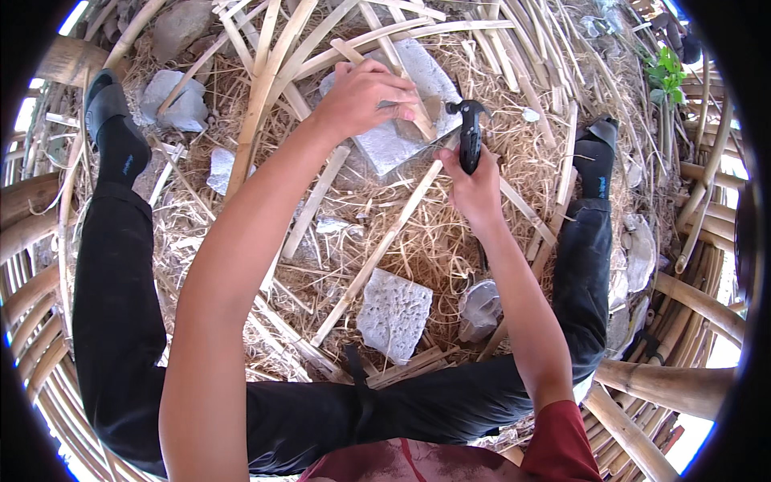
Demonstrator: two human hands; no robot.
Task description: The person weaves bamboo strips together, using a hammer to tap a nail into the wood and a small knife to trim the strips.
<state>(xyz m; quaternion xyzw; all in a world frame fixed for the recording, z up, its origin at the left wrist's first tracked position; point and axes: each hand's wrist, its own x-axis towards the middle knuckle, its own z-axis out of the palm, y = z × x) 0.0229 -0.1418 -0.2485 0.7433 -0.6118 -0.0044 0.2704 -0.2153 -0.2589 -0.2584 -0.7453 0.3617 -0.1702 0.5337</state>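
My left hand [371, 98] is closed around a split bamboo strip [422, 122], pressing its near end against a flat grey stone slab [386, 153]. A small greyish piece shows between the fingers, too small to name. Just to the right, my right hand [475, 186] grips a small black hammer [471, 138] by its handle. The hammer's head is up, beside the slab's right edge and apart from the strip. Part of the strip is hidden under my left fingers.
A pitted grey stone block [394, 315] lies nearer me, with a pale rock [479, 309] beside it. Another rock [175, 101] is by my left foot. Shavings and long bamboo strips [385, 247] litter the ground. Bamboo poles [666, 387] stand at the right.
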